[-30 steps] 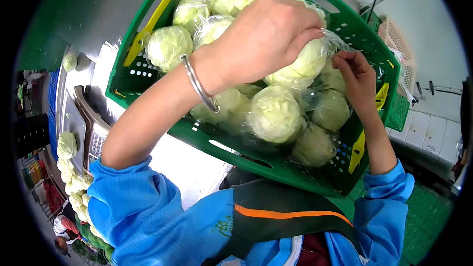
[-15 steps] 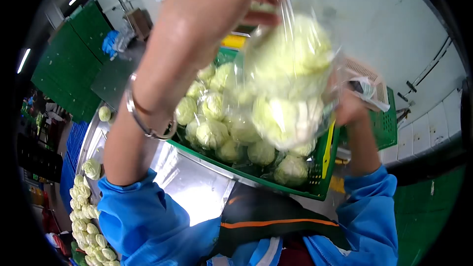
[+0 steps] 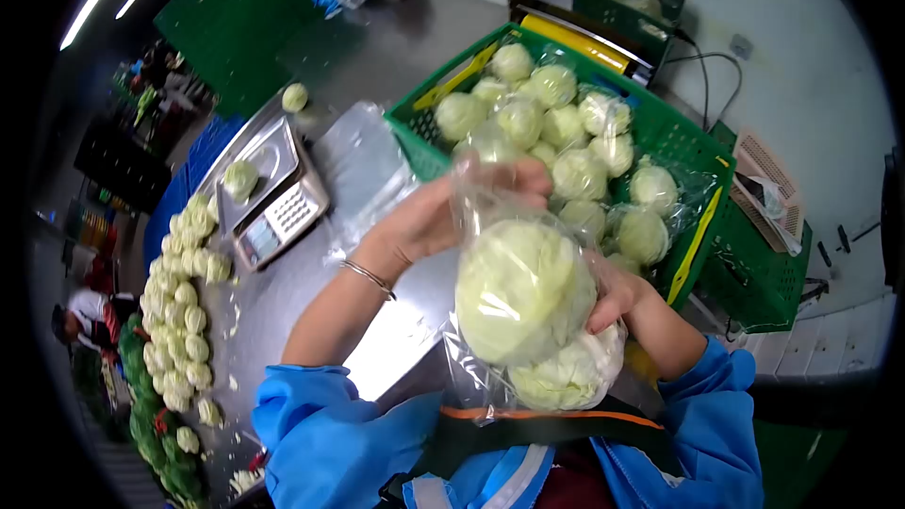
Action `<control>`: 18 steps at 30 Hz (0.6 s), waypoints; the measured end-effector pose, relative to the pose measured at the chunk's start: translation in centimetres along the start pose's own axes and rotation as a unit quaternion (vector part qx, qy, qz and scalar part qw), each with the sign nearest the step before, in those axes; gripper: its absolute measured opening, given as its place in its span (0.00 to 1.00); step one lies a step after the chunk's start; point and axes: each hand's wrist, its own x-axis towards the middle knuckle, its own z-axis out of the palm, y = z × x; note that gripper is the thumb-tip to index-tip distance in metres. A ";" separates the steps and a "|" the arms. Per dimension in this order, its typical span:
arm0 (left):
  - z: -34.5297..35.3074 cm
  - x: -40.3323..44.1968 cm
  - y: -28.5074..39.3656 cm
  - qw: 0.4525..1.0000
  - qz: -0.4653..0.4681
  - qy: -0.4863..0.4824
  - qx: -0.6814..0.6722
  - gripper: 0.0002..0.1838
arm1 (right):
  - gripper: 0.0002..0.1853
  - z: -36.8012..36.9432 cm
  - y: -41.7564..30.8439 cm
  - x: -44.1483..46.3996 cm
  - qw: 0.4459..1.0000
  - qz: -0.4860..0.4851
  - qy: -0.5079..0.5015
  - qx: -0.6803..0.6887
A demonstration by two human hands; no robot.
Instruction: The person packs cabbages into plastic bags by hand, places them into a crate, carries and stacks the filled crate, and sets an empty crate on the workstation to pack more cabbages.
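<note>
Close to my body, a clear plastic bag (image 3: 468, 217) holds two pale green cabbages, the larger cabbage (image 3: 523, 292) above the smaller cabbage (image 3: 563, 377). My left hand (image 3: 500, 184) is closed on the gathered top of the bag, its fingers partly hidden behind the plastic. Against the bag's right side rests my right hand (image 3: 627, 300), with its thumb on the cabbages and its other fingers mostly out of sight. Just beyond both hands stands a green crate (image 3: 429, 165) filled with bagged cabbages.
A scale (image 3: 287, 212) with one cabbage (image 3: 240, 180) on its pan stands on the metal table (image 3: 311, 297). Flat plastic bags (image 3: 363, 151) lie beside it. Loose cabbages (image 3: 179, 320) are piled at left. A yellow roll (image 3: 575, 42) lies behind the crate.
The bag of cabbages has come down from high over the crate to near my body. My left hand has lowered with it. The view has turned, bringing the scale into sight.
</note>
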 end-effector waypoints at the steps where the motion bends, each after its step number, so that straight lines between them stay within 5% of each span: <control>1: -0.8 -1.2 -1.5 0.996 -0.025 -0.038 -0.074 0.29 | 0.54 0.0 1.0 0.2 1.000 0.013 -0.023 0.006; 2: -1.2 -2.3 -2.4 0.985 -0.047 -0.078 -0.146 0.26 | 0.54 0.1 2.3 0.3 0.999 0.019 -0.032 0.024; 5: -1.2 -5.9 -3.5 0.996 0.059 -0.074 -0.001 0.22 | 0.55 -0.1 5.4 0.8 0.995 0.054 -0.064 0.062; 6: -0.5 -7.0 -3.5 0.998 0.048 0.044 0.015 0.15 | 0.55 -0.2 6.5 1.1 0.990 0.060 -0.071 0.103; 11: -0.5 -12.4 -2.3 0.965 0.066 0.254 0.010 0.06 | 0.59 0.2 12.4 4.4 0.973 0.062 -0.065 0.215; 15: -1.4 -20.3 0.6 0.924 0.065 0.354 0.127 0.06 | 0.30 4.7 15.2 8.9 0.940 0.121 0.124 0.292; 16: -1.5 -22.4 1.6 0.913 0.064 0.375 0.149 0.06 | 0.26 7.6 14.6 9.9 0.966 0.063 0.103 0.229; 18: -1.4 -26.2 4.2 0.900 0.060 0.393 0.179 0.06 | 0.30 10.8 14.7 12.3 0.940 0.094 0.117 0.307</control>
